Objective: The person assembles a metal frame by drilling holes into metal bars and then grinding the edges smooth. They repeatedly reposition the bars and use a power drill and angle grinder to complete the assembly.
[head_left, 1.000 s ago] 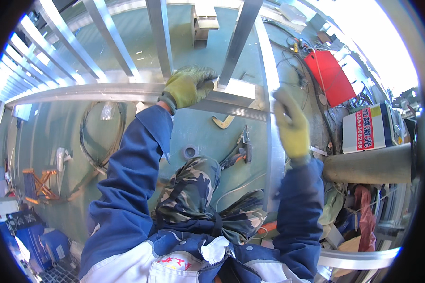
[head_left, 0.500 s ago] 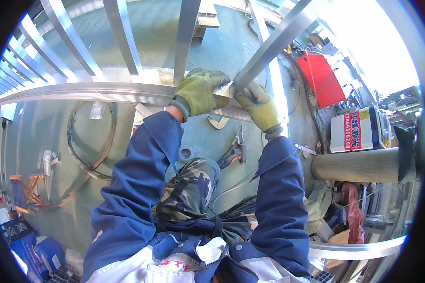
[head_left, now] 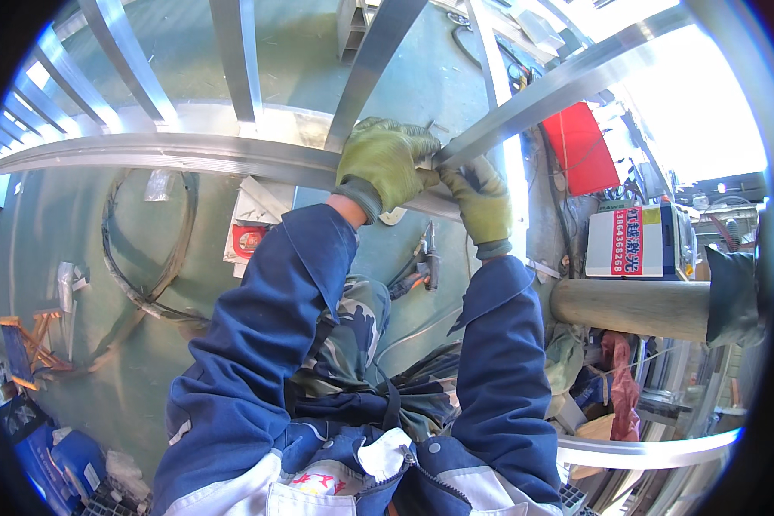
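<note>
A long silvery metal rail (head_left: 232,153) with a ribbed near face runs across in front of me, and slatted metal bars (head_left: 239,60) stand out from its far side. My left hand (head_left: 383,168), in a yellow-green work glove, is closed over the rail, its fingers pointing right. My right hand (head_left: 480,202), gloved alike, has its fingers curled in at the near end of a square metal bar (head_left: 568,93) that slants up to the right. The fingertips of both hands almost meet at this joint. Whatever lies between them is mostly hidden by the gloves.
A cable loop (head_left: 112,236) lies on the green floor at left, near a small wooden folding stool (head_left: 30,348). A hand tool with a cord (head_left: 430,258) lies below the rail. At right are a red panel (head_left: 580,146), a white box (head_left: 632,241) and a thick tube (head_left: 632,308).
The whole view has shifted, and the bars lean further right. My left hand sits slightly further right, closer to the joint. The shiny spot between my hands is now covered.
</note>
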`<act>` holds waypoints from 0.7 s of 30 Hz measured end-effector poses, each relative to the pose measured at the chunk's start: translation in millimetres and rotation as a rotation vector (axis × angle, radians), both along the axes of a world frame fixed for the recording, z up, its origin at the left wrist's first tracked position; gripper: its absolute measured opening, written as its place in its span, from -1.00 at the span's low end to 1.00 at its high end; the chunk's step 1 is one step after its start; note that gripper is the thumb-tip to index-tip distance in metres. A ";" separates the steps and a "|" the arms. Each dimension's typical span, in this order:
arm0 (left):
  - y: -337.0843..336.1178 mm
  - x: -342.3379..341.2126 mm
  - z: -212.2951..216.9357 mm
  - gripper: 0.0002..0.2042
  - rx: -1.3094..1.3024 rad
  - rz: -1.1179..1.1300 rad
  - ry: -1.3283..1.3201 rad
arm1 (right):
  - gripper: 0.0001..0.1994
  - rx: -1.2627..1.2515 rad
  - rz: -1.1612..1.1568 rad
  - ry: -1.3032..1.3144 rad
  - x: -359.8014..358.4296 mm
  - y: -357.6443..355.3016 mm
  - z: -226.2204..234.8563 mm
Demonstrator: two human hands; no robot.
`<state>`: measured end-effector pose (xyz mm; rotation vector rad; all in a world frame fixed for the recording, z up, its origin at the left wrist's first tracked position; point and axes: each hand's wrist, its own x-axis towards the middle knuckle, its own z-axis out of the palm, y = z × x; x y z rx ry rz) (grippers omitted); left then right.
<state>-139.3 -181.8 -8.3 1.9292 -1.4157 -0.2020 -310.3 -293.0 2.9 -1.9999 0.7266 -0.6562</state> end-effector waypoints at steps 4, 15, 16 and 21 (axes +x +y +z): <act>0.0 -3.1 0.8 -0.65 -0.065 0.018 -0.020 | -0.75 -0.049 -0.027 0.042 2.4 5.2 8.0; -7.0 -9.1 -2.7 -0.67 -0.137 0.073 -0.140 | -0.77 -0.112 -0.026 0.055 0.9 0.8 -1.4; -7.8 -9.8 -4.3 -0.67 -0.153 0.076 -0.150 | -0.77 -0.150 -0.011 0.051 -0.6 -1.9 -3.6; -8.8 -7.2 -12.9 -0.65 -0.142 0.068 -0.183 | -0.77 -0.329 -0.036 -0.009 6.5 -1.1 -9.8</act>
